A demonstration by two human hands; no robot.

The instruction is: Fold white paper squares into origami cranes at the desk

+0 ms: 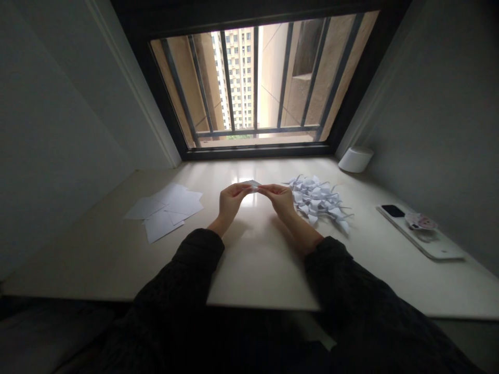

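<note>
A small folded piece of white paper (pixel 253 184) is held just above the pale tabletop (pixel 257 259), in front of the window. My left hand (pixel 231 200) pinches its left end with fingers closed. My right hand (pixel 280 199) pinches its right end the same way. Both arms wear dark sleeves. To the right of my right hand lies a heap of several folded white paper figures (pixel 317 200). To the left of my left hand lie several flat white paper sheets (pixel 166 210), loosely overlapping.
A white phone (pixel 419 231) with a round sticker lies face down at the right. A white cylindrical object (pixel 355 158) stands in the back right corner. A barred window (pixel 257 83) fills the far wall. Grey walls close in on both sides.
</note>
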